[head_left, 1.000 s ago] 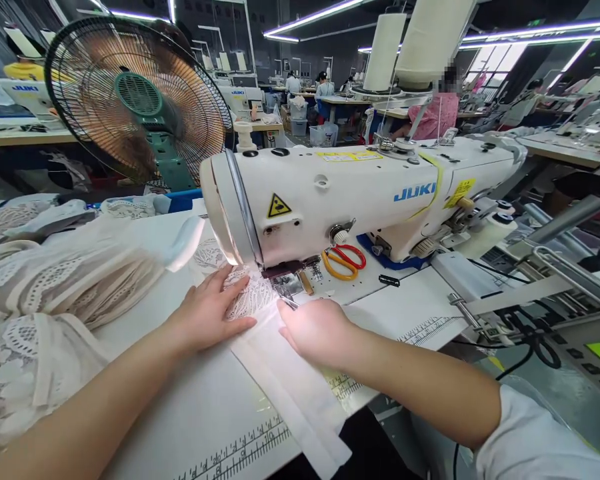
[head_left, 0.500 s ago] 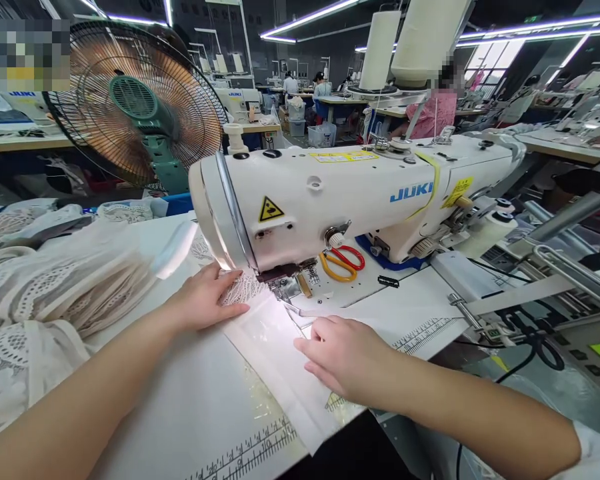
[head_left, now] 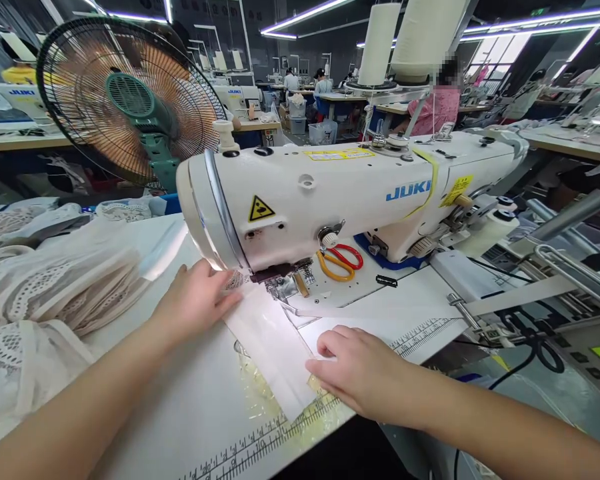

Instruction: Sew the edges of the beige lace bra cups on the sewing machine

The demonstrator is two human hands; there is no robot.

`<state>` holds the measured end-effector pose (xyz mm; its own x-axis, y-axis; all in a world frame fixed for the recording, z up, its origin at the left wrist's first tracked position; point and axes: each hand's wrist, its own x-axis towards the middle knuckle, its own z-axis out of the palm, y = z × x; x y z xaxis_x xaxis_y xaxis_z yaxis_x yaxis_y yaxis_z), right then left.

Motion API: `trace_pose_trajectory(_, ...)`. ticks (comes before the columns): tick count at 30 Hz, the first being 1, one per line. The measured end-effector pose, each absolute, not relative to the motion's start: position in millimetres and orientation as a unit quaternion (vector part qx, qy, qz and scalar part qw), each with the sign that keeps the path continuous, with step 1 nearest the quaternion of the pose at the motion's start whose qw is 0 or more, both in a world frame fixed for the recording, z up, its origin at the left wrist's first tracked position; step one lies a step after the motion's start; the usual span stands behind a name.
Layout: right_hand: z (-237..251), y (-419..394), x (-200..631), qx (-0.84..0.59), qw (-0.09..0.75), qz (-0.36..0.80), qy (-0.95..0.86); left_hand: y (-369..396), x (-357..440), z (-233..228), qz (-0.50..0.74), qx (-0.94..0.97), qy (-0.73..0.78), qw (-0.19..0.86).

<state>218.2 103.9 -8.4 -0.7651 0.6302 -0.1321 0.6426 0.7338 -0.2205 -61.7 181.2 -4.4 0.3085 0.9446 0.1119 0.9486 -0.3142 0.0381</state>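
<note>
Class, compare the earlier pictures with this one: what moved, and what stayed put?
The white fabric strip has fed away under the presser foot; little lace shows now. The right hand slid back toward the table edge. The left hand stays flat on the cloth; the scissors are unmoved.

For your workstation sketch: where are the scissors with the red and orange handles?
In the head view, the scissors lie right of centre on the machine bed, under the sewing machine arm, right of the needle area.

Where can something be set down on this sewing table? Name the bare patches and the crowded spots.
Bare: the tabletop between the left hand and the printed ruler, and the strip right of the right hand. Crowded: lace pile at left, white fabric strip mid-table, scissors under the sewing machine.
</note>
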Motion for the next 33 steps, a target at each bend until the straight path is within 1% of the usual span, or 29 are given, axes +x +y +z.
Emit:
trace_pose_trajectory(2,-12,104,220,0.334,0.022,-0.118,0.935,154,-42,-6,-0.090,-0.829,-0.549,0.054)
trace_pose_trajectory(5,-14,103,220,0.334,0.018,-0.113,0.936,111,-12,-16,-0.152,-0.905,-0.398,0.008)
trace_pose_trajectory(8,-14,103,219,0.330,0.005,-0.115,0.937,85,5,-28,-0.121,-0.932,-0.342,0.014)
trace_pose_trajectory(13,-13,106,213,0.339,0.009,-0.110,0.934,82,1,-33,-0.089,-0.935,-0.340,0.050)
trace_pose_trajectory(20,-13,115,205,0.342,0.003,-0.094,0.935,88,-8,-33,-0.108,-0.927,-0.354,0.057)
trace_pose_trajectory(25,-13,123,198,0.341,0.013,-0.066,0.938,94,-14,-31,-0.091,-0.928,-0.349,0.098)
trace_pose_trajectory(29,-7,131,190,0.350,0.052,-0.075,0.932,101,-16,-23,-0.075,-0.930,-0.338,0.126)
trace_pose_trajectory(33,2,137,183,0.360,0.098,-0.076,0.924,109,-17,-18,-0.094,-0.924,-0.329,0.170)
